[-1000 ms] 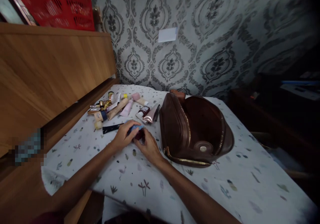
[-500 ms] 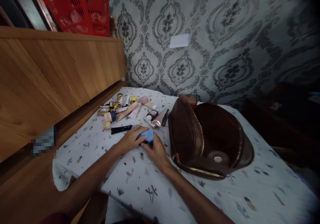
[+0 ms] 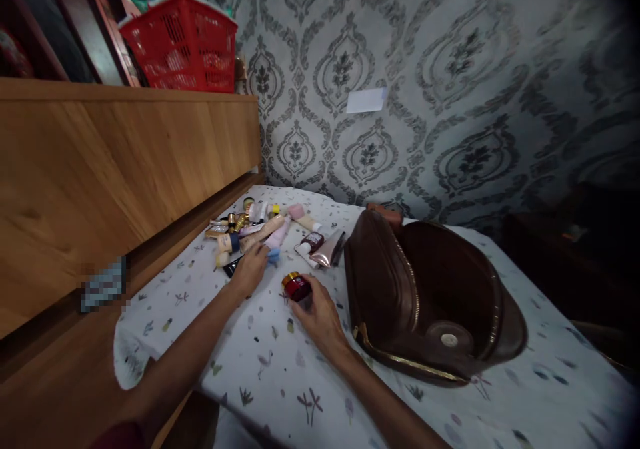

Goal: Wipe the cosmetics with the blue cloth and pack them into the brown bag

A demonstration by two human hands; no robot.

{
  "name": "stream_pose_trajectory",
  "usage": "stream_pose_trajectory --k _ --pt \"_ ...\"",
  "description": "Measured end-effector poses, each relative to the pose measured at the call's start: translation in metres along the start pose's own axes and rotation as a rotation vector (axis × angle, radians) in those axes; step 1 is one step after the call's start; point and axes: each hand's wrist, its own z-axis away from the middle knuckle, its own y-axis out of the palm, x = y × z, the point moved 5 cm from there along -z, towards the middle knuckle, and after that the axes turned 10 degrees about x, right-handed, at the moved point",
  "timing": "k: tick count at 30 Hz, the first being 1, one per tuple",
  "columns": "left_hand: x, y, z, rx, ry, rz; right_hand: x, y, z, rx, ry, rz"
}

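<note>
- My right fingers (image 3: 320,295) are curled around a small round dark red jar with a gold-coloured lid (image 3: 299,289), pinching it between thumb and fingertips at the centre of the frame; the jar is tilted, its lid toward the upper left.
- My left fingers (image 3: 254,262) are bent downward, left of centre, against a light blue, cloth-like piece (image 3: 273,255) that shows beyond their tips; I cannot tell whether they grip it.
- Just beside my left fingers, a glossy black flat tube (image 3: 231,267) lies partly hidden behind them.
- Beyond my left fingers, toward the upper left, lies a loose cluster: a pale pink tube (image 3: 278,233), a beige jar with a dark blue lid (image 3: 226,242) and other small containers.
- Above my right fingers in the frame, a shiny rose-coloured tube (image 3: 327,250) lies close to a dark red bottle with a white cap (image 3: 314,240).
- Right of centre, a dark brown leather-like bag with gold-toned zips (image 3: 377,289) gapes open.
- All this lies on a table covered with a white printed cloth (image 3: 240,369).
- At the left stands a wooden cabinet (image 3: 150,149), with a red plastic basket (image 3: 183,45) on top, upper left.
- Grey patterned wallpaper (image 3: 425,55) fills the upper background.
</note>
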Motion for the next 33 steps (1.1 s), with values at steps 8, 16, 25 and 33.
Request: stream_pose_trajectory --k 8,16,25,33 --pt "-0.046 0.014 0.008 0.173 0.179 0.230 -0.012 0.003 -0.004 0.006 0.045 0.053" --pt "-0.039 0.025 0.006 0.232 0.164 0.248 -0.021 0.003 -0.006 0.005 0.046 0.103" --pt "-0.031 0.025 0.000 0.216 0.113 0.248 -0.011 0.001 -0.009 0.016 0.054 0.011" --pt "-0.022 0.034 -0.002 0.285 0.183 0.307 -0.003 -0.003 -0.005 0.038 0.069 -0.032"
